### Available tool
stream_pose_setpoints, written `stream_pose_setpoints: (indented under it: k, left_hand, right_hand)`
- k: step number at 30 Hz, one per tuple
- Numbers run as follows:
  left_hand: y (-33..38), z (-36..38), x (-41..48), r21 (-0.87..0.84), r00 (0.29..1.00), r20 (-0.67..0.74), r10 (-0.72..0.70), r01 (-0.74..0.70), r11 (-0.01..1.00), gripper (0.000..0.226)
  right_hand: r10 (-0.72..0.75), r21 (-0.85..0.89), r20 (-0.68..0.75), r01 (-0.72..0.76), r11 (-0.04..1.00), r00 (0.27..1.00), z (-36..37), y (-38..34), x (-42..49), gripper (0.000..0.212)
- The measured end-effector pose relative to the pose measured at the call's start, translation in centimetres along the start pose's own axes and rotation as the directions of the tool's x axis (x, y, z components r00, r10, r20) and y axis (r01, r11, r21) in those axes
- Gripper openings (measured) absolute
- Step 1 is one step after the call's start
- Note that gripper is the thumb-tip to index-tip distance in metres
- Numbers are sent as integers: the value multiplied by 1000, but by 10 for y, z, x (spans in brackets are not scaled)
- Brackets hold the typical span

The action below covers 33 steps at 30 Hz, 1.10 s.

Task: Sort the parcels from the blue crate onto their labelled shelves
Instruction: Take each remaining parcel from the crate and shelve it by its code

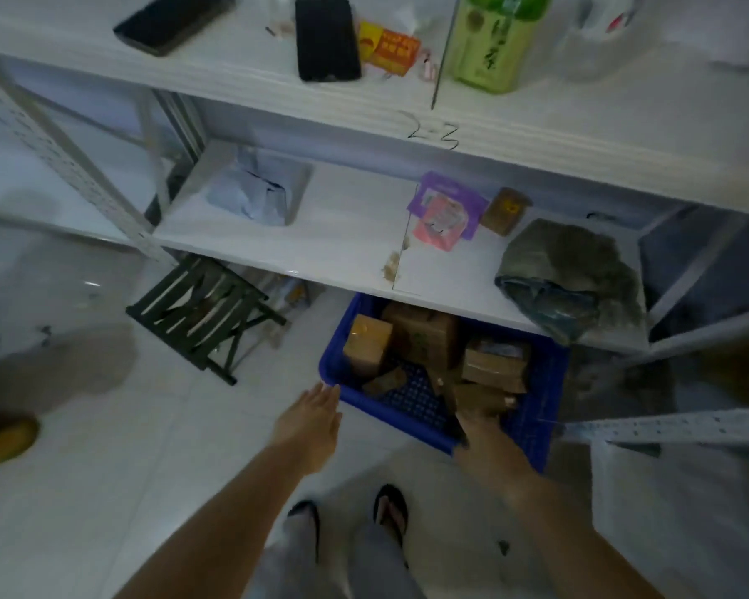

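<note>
I judge sorting partly done: a few packets sit on the shelf above the blue crate, and several brown parcels lie inside. My left hand hovers straight-fingered beside the crate. My right hand reaches in, and I cannot tell its grip.

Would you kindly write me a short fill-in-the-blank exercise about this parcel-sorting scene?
The handwritten label on the shelf edge reads ____.
The blue crate of cardboard parcels sits on the ____.
The right hand reaches into the crate; the left hand, fingers straight, holds ____.
The tall bottle on the top shelf is ____.
Missing words: 2-3; floor; nothing; green.
</note>
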State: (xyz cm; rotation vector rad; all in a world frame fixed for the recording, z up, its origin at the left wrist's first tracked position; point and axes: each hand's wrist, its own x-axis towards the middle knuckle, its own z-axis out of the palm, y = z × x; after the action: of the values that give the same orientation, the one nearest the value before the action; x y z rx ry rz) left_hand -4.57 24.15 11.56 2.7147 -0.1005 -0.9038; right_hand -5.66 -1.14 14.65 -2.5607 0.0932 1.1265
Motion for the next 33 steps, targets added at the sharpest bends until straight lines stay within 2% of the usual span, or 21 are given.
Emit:
stream_pose_setpoints:
  k: [6, 9, 12, 17, 20, 23, 24, 26, 29, 31, 33]
  left_hand:
    - [-55, 70, 135, -109, 989, 142, -51, 67, 992, 56]
    - [-67, 102, 205, -196, 996, 87, -1, 18, 980, 58]
    - [-77, 131, 264, -303, 998, 11, 56, -50, 952, 62]
    - [-87, 175, 334, -463, 985, -113, -132, 65, 884, 63]
    - [-71, 201, 345, -501, 944, -230, -236, 93, 861, 62]
    - [-53, 221, 345, -677, 906, -228, -356, 115, 727, 57]
    - [-48, 226, 342, -728, 913, -229, -337, 69, 682, 57]
    - [-38, 231, 335, -763, 959, -214, -187, -45, 645, 62]
    - [-31, 244, 325, -770, 987, -161, 20, -138, 623, 72]
    - [-27, 250, 321, -760, 991, -116, 62, -128, 637, 79]
    - [-21, 250, 317, -791, 997, -76, 18, -72, 607, 79]
  right_hand:
    - [71, 93, 114, -82, 992, 991, 71, -17, 156, 67]
    - [111, 144, 98, -125, 982, 989, 104, -23, 230, 76]
    - [175, 308, 16, -171, 936, 984, 124, -22, 296, 79]
    - [179, 490, -79, -119, 864, 981, 137, -15, 391, 85]
    - [188, 630, -54, -113, 769, 981, 144, -20, 432, 108]
    - [285, 759, 3, -188, 623, 959, 152, -22, 454, 133]
    - [342, 780, 6, -218, 586, 940, 154, -19, 457, 139]
    - [452, 754, -1, -296, 586, 892, 154, -5, 457, 145]
    - [564, 681, -17, -404, 611, 825, 152, 24, 449, 137]
    - [591, 732, -4, -400, 551, 807, 154, 41, 440, 123]
    - [587, 829, 79, -380, 410, 805, 154, 53, 426, 105]
